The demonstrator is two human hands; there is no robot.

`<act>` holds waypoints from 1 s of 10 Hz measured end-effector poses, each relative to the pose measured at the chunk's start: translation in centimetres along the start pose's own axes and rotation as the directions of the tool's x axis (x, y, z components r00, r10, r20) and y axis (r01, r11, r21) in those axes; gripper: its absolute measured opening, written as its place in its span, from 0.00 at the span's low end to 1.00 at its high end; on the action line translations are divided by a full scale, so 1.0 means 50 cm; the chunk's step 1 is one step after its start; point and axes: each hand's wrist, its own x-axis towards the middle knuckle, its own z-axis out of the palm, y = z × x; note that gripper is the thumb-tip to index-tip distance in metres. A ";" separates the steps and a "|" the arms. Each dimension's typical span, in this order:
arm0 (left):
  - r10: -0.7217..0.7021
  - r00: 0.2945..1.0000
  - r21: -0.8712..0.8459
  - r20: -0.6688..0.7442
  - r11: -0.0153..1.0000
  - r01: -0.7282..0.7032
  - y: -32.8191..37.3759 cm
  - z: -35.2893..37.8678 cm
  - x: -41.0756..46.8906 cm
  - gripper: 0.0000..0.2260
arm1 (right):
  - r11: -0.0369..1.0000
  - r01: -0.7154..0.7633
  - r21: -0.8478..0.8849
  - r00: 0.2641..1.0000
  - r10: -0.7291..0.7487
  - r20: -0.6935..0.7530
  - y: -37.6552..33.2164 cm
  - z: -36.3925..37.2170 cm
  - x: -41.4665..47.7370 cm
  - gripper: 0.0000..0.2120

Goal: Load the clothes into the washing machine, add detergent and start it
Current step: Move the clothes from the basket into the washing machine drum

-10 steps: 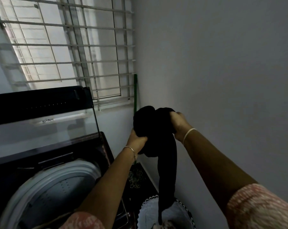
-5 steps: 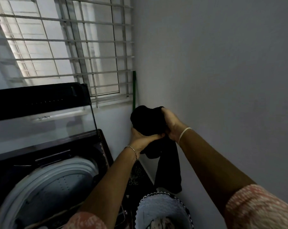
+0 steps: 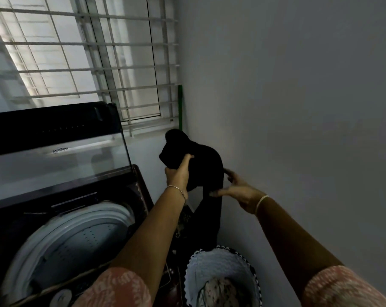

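Note:
A black garment (image 3: 201,165) hangs in the air between the washing machine and the right wall. My left hand (image 3: 178,173) grips its bunched upper part. My right hand (image 3: 238,189) sits lower to the right, thumb and fingers touching the hanging fabric. The garment's tail drops toward a white laundry basket (image 3: 220,262) on the floor, which holds a spotted cloth (image 3: 218,291). The top-loading washing machine (image 3: 61,238) stands at left with its glass lid (image 3: 61,160) raised and its white drum rim exposed.
A barred window (image 3: 94,63) fills the back wall above the machine. A green pole (image 3: 180,107) leans in the corner. The plain wall (image 3: 298,107) runs close along the right. A narrow dark gap separates machine and basket.
The garment has been lifted clear of the basket. My right hand has let go of the top bundle and dropped lower along the fabric; my left hand now holds the bunched top alone.

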 end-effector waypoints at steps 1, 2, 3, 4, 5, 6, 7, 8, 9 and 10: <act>-0.029 1.000 -0.066 0.012 0.997 0.029 0.013 0.006 0.000 0.45 | 0.998 -0.062 0.029 0.993 0.065 -0.101 0.052 0.035 0.013 0.47; -0.081 0.996 -0.100 0.043 0.991 0.084 0.017 0.011 0.003 0.40 | 0.994 -0.105 0.027 0.987 0.107 -0.119 0.088 0.069 0.026 0.43; -0.175 0.976 -0.111 0.126 0.976 0.189 0.008 0.012 0.020 0.41 | 0.989 -0.114 0.089 0.973 0.130 -0.190 0.113 0.086 0.040 0.40; -0.251 0.955 -0.073 0.159 0.962 0.265 -0.003 0.000 0.052 0.42 | 0.958 -0.183 0.222 0.939 0.237 -0.250 0.116 0.083 0.040 0.23; -0.235 0.960 -0.060 0.151 0.967 0.246 0.001 -0.022 0.059 0.41 | 0.912 -0.228 0.340 0.908 0.326 -0.265 0.122 0.061 0.046 0.18; -0.179 0.979 -0.103 0.101 0.977 0.189 0.003 -0.044 0.050 0.38 | 0.897 -0.244 0.369 0.887 0.360 -0.289 0.103 0.035 0.034 0.19; -0.121 0.992 -0.070 -0.046 0.991 0.118 -0.007 -0.065 0.045 0.38 | 0.847 -0.178 0.501 0.897 0.349 -0.270 0.077 0.016 0.033 0.21; -0.085 0.987 -0.008 -0.136 0.996 0.085 -0.027 -0.088 0.051 0.47 | 0.812 -0.101 0.575 0.898 0.323 -0.299 0.061 0.013 0.046 0.20; -0.077 0.983 0.072 -0.168 0.993 0.091 -0.045 -0.098 0.041 0.46 | 0.819 -0.045 0.572 0.927 0.248 -0.283 0.023 0.019 0.041 0.09; -0.018 0.987 0.235 -0.162 0.970 0.057 -0.061 -0.103 0.023 0.41 | 0.857 -0.008 0.516 0.940 0.183 -0.289 0.002 0.021 0.042 0.10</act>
